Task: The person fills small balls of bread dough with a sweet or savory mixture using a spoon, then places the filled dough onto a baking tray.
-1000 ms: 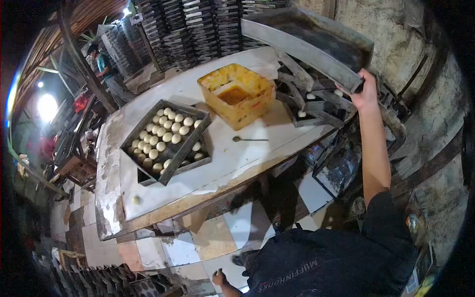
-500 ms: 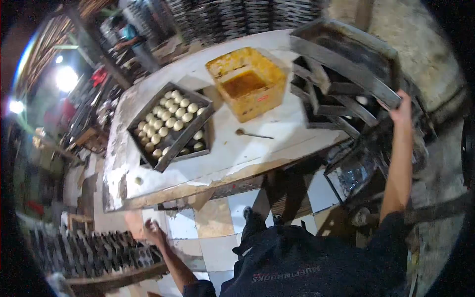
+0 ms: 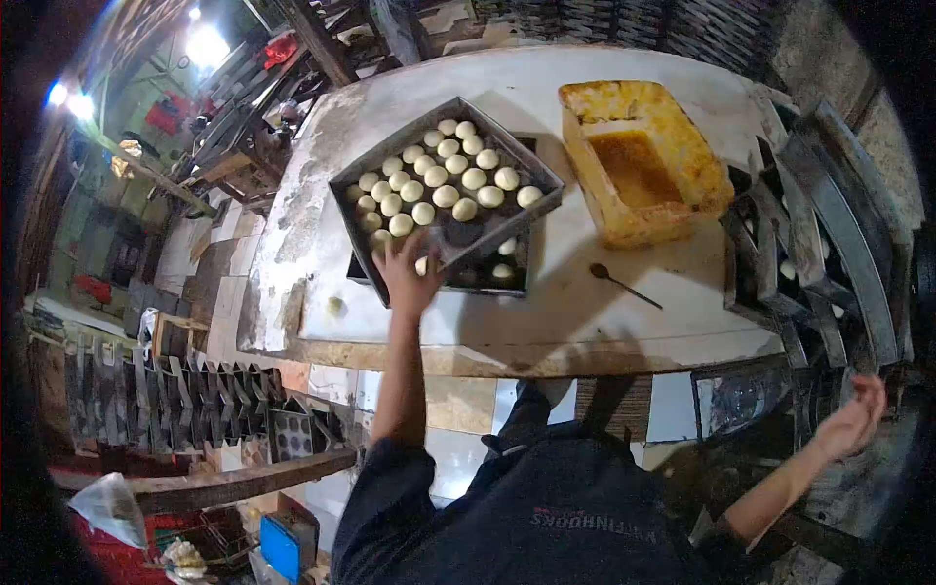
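A dark metal tray [image 3: 544,181] full of several pale dough balls [image 3: 436,176] lies tilted on top of a second tray [image 3: 492,283] on the white table [image 3: 546,322]. My left hand [image 3: 408,276] reaches to the top tray's near corner, fingers spread, touching its edge. My right hand [image 3: 856,416] hangs free below the table's right end, loosely curled and holding nothing. Beside it, on the table's right end, stands a stack of dark trays [image 3: 829,234].
A yellow tub [image 3: 639,161] with brown liquid stands on the table, a spoon [image 3: 624,285] in front of it. One loose dough ball [image 3: 334,305] lies near the left edge. Racks of moulds [image 3: 175,400] line the floor at left. Tiled floor lies under the table.
My right hand has let go of the dark tray at the right and dropped below the table. My left hand rose from the floor side to the dough tray's corner.
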A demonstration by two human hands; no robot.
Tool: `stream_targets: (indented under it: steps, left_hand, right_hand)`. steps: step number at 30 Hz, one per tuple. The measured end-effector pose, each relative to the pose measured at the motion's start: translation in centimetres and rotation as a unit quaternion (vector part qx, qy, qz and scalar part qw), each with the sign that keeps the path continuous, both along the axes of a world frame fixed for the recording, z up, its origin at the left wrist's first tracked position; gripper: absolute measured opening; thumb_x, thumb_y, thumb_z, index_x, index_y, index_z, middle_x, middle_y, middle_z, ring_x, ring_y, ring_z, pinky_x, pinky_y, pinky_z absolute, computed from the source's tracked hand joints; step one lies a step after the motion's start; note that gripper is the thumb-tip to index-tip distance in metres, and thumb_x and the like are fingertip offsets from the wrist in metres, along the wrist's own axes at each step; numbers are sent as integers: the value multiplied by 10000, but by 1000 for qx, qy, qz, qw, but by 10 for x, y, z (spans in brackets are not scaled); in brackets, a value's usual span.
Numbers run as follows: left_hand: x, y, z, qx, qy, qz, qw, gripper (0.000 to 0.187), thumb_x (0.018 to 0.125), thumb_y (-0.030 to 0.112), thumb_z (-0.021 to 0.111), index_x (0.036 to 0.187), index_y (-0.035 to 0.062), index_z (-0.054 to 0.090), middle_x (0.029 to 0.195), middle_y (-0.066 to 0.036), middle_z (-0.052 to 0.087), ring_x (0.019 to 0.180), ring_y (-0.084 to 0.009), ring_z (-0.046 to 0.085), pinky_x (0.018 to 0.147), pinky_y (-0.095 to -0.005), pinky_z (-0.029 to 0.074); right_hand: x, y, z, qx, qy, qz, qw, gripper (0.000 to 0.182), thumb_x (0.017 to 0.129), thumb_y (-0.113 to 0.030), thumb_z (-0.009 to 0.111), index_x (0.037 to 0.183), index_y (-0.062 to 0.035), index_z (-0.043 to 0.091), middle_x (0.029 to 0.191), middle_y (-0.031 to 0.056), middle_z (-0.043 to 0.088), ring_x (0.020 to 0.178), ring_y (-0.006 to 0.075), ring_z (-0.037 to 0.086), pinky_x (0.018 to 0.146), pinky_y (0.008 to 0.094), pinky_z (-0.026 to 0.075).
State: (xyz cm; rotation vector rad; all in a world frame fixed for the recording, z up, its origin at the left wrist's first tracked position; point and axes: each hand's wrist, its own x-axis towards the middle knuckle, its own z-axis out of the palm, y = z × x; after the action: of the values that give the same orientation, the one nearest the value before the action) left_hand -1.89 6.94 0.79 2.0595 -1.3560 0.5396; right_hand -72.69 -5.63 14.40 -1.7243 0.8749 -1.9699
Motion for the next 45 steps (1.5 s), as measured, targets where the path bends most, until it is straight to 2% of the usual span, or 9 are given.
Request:
stream_targets:
  steps: [7, 14, 19, 26, 35, 38, 41, 43, 45]
  left_hand:
    - [144, -112, -37, 448, 125, 36, 884, 550, 855, 529, 558, 1031, 24, 685, 1223, -259, 545, 1180, -442, 469, 970, -580, 356]
    - [-43, -59, 52, -52, 320, -196, 925, 372, 779, -46, 622, 1111, 41, 477, 759, -154, 641, 600, -278, 622, 560, -325, 473]
    - [-211, -21, 85, 36, 384, -384, 839, 764, 778, 126, 733, 1420, 63, 322, 1436, -208, 368, 1208, -305, 509, 966, -388, 449]
    - [-340, -2, 97, -25, 523, -394, 755, 437, 883, 170, 653, 1269, -3, 543, 1214, -194, 557, 992, -280, 552, 873, -339, 450]
    - [-437, -1, 89, -80, 411, -425, 803, 435, 922, 211, 563, 1271, -44, 513, 1307, -224, 492, 1201, -337, 467, 1019, -383, 356]
    - [-430, -14, 87, -11, 470, -369, 802, 415, 949, 251, 525, 1239, -45, 531, 1185, -237, 599, 1102, -378, 573, 971, -406, 420]
    - [-402, -16, 82, 60, 519, -240, 818, 386, 966, 288, 530, 1161, -42, 577, 986, -186, 681, 862, -308, 671, 774, -376, 512]
    - [-378, -26, 61, -54, 839, -188, 508, 357, 977, 299, 535, 1111, -25, 606, 942, -118, 675, 804, -195, 649, 713, -319, 495]
    - [-357, -24, 48, -2, 816, -173, 551, 349, 986, 316, 532, 1104, -3, 606, 938, -57, 649, 800, -121, 602, 684, -266, 468]
  right_hand:
    - [240, 29, -2, 152, 272, 31, 950, 198, 891, -151, 581, 933, 42, 572, 897, 80, 557, 825, 174, 522, 768, 283, 420]
    - [301, 34, -87, 320, 138, 226, 910, 297, 920, -203, 554, 1053, 51, 630, 862, 72, 606, 842, 149, 581, 768, 304, 474]
    - [312, 48, -90, 450, 28, 403, 796, 470, 920, -310, 611, 1193, 71, 580, 1075, 121, 596, 925, 153, 591, 785, 337, 500]
    - [223, 75, -16, 17, 292, 180, 939, 564, 876, -396, 642, 1241, 25, 560, 1215, 214, 588, 1083, 291, 604, 914, 386, 477]
    - [155, 75, -78, 225, 31, 129, 965, 353, 972, -329, 481, 1031, -4, 603, 895, 89, 659, 765, 191, 643, 652, 310, 531]
    - [173, 28, -115, 289, -54, 433, 852, 375, 999, -316, 411, 1038, 2, 605, 923, 73, 613, 769, 150, 566, 650, 286, 484]
    - [214, 3, -91, -19, 282, 128, 951, 448, 1000, -333, 322, 1062, 5, 610, 925, 94, 553, 860, 210, 506, 719, 329, 426]
    - [236, 6, -78, 139, 182, 181, 956, 390, 968, -297, 372, 1089, -3, 600, 935, 186, 544, 942, 299, 468, 904, 429, 392]
    - [264, 1, -102, 100, 132, 200, 966, 375, 967, -252, 357, 1090, 3, 603, 926, 179, 544, 933, 288, 507, 865, 393, 429]
